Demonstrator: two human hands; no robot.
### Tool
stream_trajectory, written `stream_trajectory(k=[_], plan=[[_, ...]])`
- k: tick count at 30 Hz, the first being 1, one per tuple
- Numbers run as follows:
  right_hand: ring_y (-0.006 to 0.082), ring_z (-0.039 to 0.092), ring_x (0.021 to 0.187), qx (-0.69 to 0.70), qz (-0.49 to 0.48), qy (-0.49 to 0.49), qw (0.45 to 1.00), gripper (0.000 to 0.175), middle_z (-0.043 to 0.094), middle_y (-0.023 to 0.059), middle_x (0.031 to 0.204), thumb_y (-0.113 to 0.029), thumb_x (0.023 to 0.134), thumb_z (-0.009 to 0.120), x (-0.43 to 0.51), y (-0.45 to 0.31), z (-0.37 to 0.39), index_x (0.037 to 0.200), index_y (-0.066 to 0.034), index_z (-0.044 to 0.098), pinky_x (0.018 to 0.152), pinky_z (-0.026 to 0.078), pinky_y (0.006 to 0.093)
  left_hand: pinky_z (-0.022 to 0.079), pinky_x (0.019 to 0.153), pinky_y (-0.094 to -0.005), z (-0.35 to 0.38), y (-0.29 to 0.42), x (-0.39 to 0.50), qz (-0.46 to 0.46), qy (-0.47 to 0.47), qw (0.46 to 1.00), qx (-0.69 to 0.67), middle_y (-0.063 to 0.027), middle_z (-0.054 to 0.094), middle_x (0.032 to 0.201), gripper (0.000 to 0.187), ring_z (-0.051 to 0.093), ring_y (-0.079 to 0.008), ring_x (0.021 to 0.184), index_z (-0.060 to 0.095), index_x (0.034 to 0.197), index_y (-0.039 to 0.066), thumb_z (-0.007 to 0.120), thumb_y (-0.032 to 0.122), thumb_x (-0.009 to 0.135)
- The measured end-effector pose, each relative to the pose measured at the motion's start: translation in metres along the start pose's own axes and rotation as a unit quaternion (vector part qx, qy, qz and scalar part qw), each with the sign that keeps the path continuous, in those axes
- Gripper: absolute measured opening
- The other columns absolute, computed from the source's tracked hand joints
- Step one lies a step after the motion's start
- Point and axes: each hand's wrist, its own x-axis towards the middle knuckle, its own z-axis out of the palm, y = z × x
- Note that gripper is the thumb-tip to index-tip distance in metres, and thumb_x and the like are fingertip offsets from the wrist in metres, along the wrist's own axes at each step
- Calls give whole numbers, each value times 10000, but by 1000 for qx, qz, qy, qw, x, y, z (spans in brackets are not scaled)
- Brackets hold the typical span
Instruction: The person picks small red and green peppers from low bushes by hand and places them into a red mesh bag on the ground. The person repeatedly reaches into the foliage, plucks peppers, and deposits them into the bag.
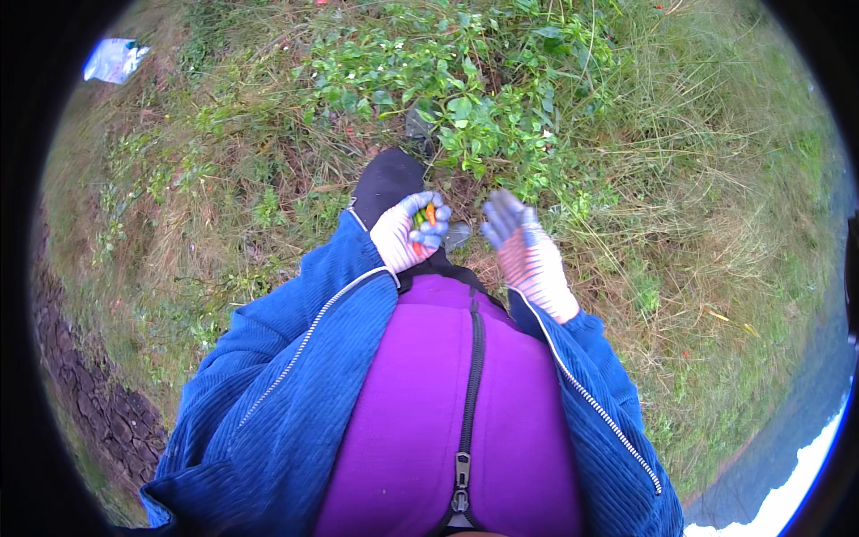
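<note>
My left hand (392, 231), in a striped glove with grey-blue coated fingers, is curled around a few small chili peppers. An orange pepper (431, 213) and a green pepper (421, 217) show between the fingers, and a bit of red (417, 249) shows lower in the grip. Opposite it, apart from the left, my right hand (530, 262) wears a matching glove with a brownish stain. Its fingers are stretched out, slightly blurred, and I see nothing held in them. Just beyond both hands grows a leafy green chili plant (463, 127) with small white flowers.
Dry and green grass (698, 201) surrounds the plant. A dark boot (419, 125) reaches under its leaves, and another shoe (458, 236) shows between my hands. A white plastic bag (115, 60) lies far left. Dark cracked soil (100, 396) runs along the lower left.
</note>
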Motion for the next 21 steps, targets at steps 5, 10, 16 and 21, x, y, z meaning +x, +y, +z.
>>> stream_trajectory(k=[5, 10, 16, 21], plan=[[186, 552, 1042, -478, -162, -25, 863, 253, 580, 88, 1128, -145, 897, 594, -28, -24, 23, 1125, -37, 580, 905, 437, 332, 503, 855, -467, 23, -9, 4, 49, -75, 994, -56, -135, 608, 939, 133, 599, -280, 880, 568, 906, 33, 504, 149, 913], [299, 593, 892, -671, -286, -247, 639, 225, 603, 106, 947, -95, 788, 650, -34, -21, 55, 1008, -85, 606, 799, 481, 382, 381, 1028, -559, 44, -24, 10, 74, -109, 991, -26, -150, 598, 1031, 108, 567, -327, 1063, 558, 953, 43, 506, 125, 907], [307, 581, 1017, -633, -300, -185, 689, 264, 606, 126, 1057, -82, 801, 648, -39, -17, 63, 1060, -50, 601, 892, 467, 379, 395, 1005, -559, 48, -27, 7, 69, -102, 992, -6, -132, 575, 1001, 165, 558, -341, 1056, 537, 996, 54, 506, 207, 944], [245, 576, 1058, -515, -244, -164, 805, 219, 613, 112, 1094, -26, 819, 612, -50, -32, 59, 1037, -21, 619, 931, 448, 340, 432, 946, -550, 55, -27, 5, 53, -109, 993, -14, -156, 599, 968, 305, 551, -353, 1058, 562, 962, 38, 507, 338, 951]])
